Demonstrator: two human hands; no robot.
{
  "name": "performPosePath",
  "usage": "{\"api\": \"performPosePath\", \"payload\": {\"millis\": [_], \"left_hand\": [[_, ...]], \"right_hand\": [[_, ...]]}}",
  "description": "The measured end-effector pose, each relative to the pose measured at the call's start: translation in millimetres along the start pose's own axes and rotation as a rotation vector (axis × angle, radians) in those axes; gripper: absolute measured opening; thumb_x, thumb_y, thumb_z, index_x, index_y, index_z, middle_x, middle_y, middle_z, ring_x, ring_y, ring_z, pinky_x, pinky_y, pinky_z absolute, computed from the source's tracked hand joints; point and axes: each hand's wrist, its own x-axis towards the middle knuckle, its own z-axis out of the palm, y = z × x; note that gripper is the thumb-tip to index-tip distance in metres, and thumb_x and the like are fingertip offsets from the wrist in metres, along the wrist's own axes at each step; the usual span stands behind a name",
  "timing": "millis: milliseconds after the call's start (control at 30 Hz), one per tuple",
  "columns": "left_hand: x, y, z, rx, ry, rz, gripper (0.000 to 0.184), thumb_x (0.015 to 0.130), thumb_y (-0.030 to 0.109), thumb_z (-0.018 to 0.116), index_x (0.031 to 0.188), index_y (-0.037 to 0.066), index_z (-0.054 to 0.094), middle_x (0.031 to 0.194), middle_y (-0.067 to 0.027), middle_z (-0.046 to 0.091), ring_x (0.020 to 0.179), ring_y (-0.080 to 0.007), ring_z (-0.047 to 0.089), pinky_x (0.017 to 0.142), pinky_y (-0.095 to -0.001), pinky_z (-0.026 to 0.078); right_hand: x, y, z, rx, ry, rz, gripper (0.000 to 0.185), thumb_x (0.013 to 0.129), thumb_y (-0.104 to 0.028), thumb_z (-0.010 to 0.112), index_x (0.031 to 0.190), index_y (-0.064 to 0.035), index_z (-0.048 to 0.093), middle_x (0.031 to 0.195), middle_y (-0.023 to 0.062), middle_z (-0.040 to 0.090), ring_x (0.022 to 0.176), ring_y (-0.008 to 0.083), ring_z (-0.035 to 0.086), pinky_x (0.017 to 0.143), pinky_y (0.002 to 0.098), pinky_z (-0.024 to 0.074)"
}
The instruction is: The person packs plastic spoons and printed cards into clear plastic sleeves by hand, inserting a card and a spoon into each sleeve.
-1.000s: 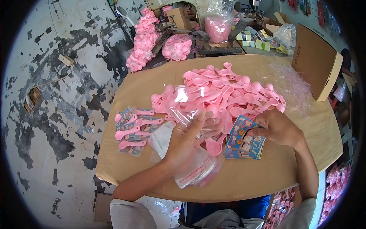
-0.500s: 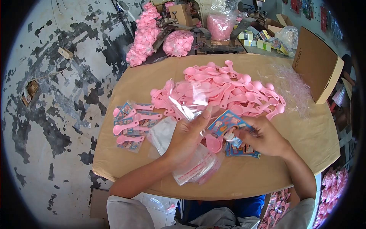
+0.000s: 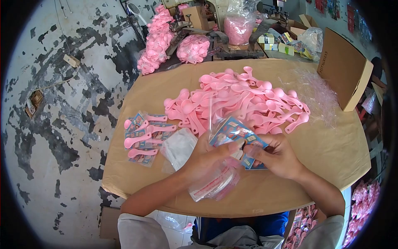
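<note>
My left hand (image 3: 209,154) is closed on a clear plastic bag (image 3: 210,114), its thumb pressed on a blue printed card (image 3: 237,129). My right hand (image 3: 278,157) pinches the card's lower right side between thumb and fingers. Whether the card is inside the bag or against it, I cannot tell. More blue cards (image 3: 253,163) lie on the table under my right hand, mostly hidden. Below my left hand rests a stack of clear bags with pink print (image 3: 211,189). Another whitish plastic bag (image 3: 179,145) lies to its left.
A wide heap of pink spoons (image 3: 244,95) lies behind my hands. To the left, several bagged cards with pink spoons (image 3: 143,140) are laid out. An upright cardboard box (image 3: 342,68) stands at the right, beside clear plastic scraps (image 3: 317,95). Filled bags (image 3: 192,49) stand beyond the table.
My left thumb has come down onto the card, and the card has shifted left and lower toward the bag. The bag's upper part has narrowed and moved right. My right hand still grips the card.
</note>
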Motion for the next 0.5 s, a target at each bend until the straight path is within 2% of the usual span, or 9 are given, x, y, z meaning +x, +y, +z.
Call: {"api": "performPosePath", "payload": {"millis": [67, 167, 267, 367, 400, 500], "left_hand": [[0.6, -6.3, -12.4, 0.010, 0.028, 0.007, 0.038, 0.095, 0.019, 0.062, 0.128, 0.001, 0.053, 0.118, -0.0045, 0.060, 0.108, -0.0099, 0.058, 0.092, -0.0267, 0.048], [-0.9, -8.6, -5.7, 0.071, 0.109, 0.078, 0.034, 0.097, 0.019, 0.059, 0.126, 0.002, 0.054, 0.115, -0.0027, 0.061, 0.105, -0.0085, 0.058, 0.091, -0.0268, 0.048], [-5.6, -4.0, 4.3, 0.207, 0.112, -0.056, 0.031, 0.099, 0.020, 0.056, 0.124, 0.002, 0.055, 0.115, -0.0016, 0.061, 0.105, -0.0068, 0.056, 0.090, -0.0256, 0.046], [-4.5, -12.4, 0.9, 0.320, 0.057, -0.053, 0.029, 0.098, 0.014, 0.055, 0.124, 0.001, 0.055, 0.113, -0.0050, 0.063, 0.108, -0.0147, 0.060, 0.097, -0.0343, 0.047], [-2.7, -11.6, -5.3, 0.484, -0.021, -0.109, 0.036, 0.100, 0.017, 0.052, 0.132, 0.001, 0.048, 0.124, -0.0098, 0.059, 0.115, -0.0176, 0.057, 0.099, -0.0348, 0.046], [1.0, -14.1, -7.4, 0.288, 0.059, -0.004, 0.045, 0.101, 0.022, 0.048, 0.140, 0.003, 0.036, 0.136, -0.0150, 0.050, 0.124, -0.0217, 0.050, 0.102, -0.0366, 0.044]], "right_hand": [[0.8, -0.9, 0.0, 0.004, 0.042, 0.001, 0.022, 0.095, -0.014, 0.061, 0.114, -0.0026, 0.065, 0.087, -0.0025, 0.066, 0.069, -0.0003, 0.053, 0.059, 0.0193, 0.0459], [1.5, 4.0, 2.6, 0.047, 0.104, -0.023, 0.021, 0.096, -0.014, 0.060, 0.113, -0.0028, 0.066, 0.086, -0.0036, 0.066, 0.067, -0.0010, 0.051, 0.055, 0.0194, 0.0436], [4.7, 16.1, 4.3, 0.074, 0.105, -0.075, 0.021, 0.096, -0.015, 0.060, 0.112, -0.0030, 0.066, 0.084, -0.0043, 0.065, 0.068, -0.0008, 0.051, 0.056, 0.0194, 0.0429], [1.3, 8.0, 5.7, 0.027, 0.081, -0.058, 0.021, 0.095, -0.015, 0.061, 0.112, -0.0029, 0.066, 0.083, -0.0039, 0.064, 0.070, 0.0004, 0.052, 0.060, 0.0207, 0.0442], [1.0, 8.2, 4.4, -0.010, 0.080, -0.075, 0.021, 0.094, -0.018, 0.063, 0.109, -0.0034, 0.067, 0.081, -0.0029, 0.064, 0.071, 0.0024, 0.054, 0.063, 0.0224, 0.0455], [0.9, -2.7, 7.3, 0.135, 0.123, 0.025, 0.022, 0.092, -0.020, 0.066, 0.107, -0.0040, 0.067, 0.082, -0.0016, 0.065, 0.070, 0.0035, 0.054, 0.062, 0.0227, 0.0451]]}}
